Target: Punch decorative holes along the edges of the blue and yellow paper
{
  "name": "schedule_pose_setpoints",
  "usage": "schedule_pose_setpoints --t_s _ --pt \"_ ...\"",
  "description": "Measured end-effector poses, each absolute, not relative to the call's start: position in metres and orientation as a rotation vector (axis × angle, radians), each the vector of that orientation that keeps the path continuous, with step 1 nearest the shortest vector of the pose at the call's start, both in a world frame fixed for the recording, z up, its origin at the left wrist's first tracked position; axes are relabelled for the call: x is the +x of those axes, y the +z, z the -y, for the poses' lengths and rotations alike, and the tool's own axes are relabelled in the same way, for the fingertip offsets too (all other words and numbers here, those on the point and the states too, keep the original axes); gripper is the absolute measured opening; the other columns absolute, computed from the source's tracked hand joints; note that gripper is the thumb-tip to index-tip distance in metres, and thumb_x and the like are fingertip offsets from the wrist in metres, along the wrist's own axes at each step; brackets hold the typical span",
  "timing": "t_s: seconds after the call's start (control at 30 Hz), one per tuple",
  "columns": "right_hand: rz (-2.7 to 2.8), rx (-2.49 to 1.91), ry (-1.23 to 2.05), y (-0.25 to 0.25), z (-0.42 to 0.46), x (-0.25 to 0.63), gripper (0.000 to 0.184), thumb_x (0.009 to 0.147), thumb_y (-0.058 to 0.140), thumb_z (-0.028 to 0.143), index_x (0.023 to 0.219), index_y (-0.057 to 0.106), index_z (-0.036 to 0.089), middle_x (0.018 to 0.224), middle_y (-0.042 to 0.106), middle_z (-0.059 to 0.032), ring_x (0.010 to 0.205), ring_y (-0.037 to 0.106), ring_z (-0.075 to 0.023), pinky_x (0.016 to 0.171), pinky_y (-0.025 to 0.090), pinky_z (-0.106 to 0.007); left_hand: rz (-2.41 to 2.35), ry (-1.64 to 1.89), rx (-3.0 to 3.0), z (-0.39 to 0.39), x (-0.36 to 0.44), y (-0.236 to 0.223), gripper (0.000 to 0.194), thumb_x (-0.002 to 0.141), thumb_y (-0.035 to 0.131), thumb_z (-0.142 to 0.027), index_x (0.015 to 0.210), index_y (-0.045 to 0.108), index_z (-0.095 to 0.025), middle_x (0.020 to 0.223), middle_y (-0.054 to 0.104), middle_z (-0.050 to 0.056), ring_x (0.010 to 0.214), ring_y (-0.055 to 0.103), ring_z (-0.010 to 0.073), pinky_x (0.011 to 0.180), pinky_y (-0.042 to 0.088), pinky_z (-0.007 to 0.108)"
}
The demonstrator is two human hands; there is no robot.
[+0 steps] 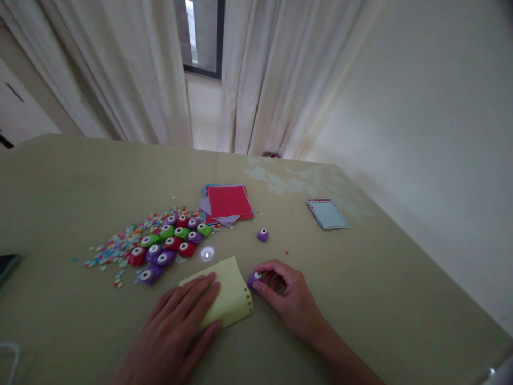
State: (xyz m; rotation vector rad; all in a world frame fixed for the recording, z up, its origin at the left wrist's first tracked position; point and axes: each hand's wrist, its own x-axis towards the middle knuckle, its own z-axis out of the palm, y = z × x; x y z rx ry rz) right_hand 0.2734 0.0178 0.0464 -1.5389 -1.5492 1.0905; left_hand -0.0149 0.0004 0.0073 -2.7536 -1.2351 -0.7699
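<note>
A pale yellow sheet of paper [229, 291] lies at the near middle of the table, with several punched holes along its right edge. My left hand [180, 315] rests flat on it, fingers stretched out. Between the thumb and fingers of my right hand [286, 291] is a small purple craft punch [252, 278] with a white and black top, at the paper's right edge. Whether the paper sits in its slot I cannot tell. Another purple punch [263, 235] stands alone farther back.
Several red, green and purple punches [172, 243] cluster at left beside scattered paper confetti [120, 245]. A clear round disc [207, 254] lies near them. Behind is a stack of coloured paper [230, 202]. A pale blue sheet with a punched border [327, 214] lies at right. A dark object [8, 263] is at the left edge.
</note>
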Motion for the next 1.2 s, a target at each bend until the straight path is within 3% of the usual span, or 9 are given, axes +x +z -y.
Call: schedule_pose_setpoints --t_s 0.47,0.7,1.0,1.2 --pt "1.594 -1.466 1.113 0.0465 -0.0159 0.2672 0.019 0.092 0.082 0.026 0.111 0.082 0.020 0.097 0.081 -0.0049 0.084 0.073 -0.0190 0.077 0.057 -0.029 1.190 -0.775 -2.747 -0.0022 -0.0131 0.0082 0.058 0.112 0.056 -0.053 0.164 0.052 -0.027 0.157 0.067 0.004 0.136 0.066 0.0256 0.111 0.050 0.037" --pt "1.790 -1.335 1.027 0.0427 -0.0191 0.2730 0.018 0.101 0.078 0.026 0.118 0.084 0.025 0.108 0.081 -0.0066 0.099 0.073 -0.0223 0.094 0.057 -0.036 1.169 -0.673 -2.748 0.0009 -0.0166 0.0061 0.067 0.107 0.062 -0.052 0.168 0.048 -0.029 0.167 0.057 0.003 0.146 0.057 0.0274 0.126 0.035 0.042" --pt "1.773 -1.395 1.063 0.0490 -0.0157 0.2707 0.014 0.098 0.079 0.024 0.111 0.084 0.021 0.098 0.078 -0.0047 0.086 0.073 -0.0189 0.081 0.057 -0.030 1.185 -0.669 -2.710 -0.0013 -0.0118 0.0074 0.068 0.105 0.064 -0.054 0.166 0.049 -0.027 0.169 0.055 0.004 0.147 0.054 0.0284 0.121 0.036 0.042" --pt "1.822 -1.326 0.972 0.0472 -0.0157 0.2679 0.014 0.099 0.079 0.024 0.112 0.084 0.024 0.104 0.082 -0.0058 0.097 0.073 -0.0214 0.091 0.057 -0.034 1.136 -0.664 -2.729 -0.0020 -0.0112 0.0068 0.072 0.105 0.063 -0.058 0.168 0.047 -0.027 0.168 0.056 0.004 0.146 0.057 0.0278 0.120 0.041 0.041"
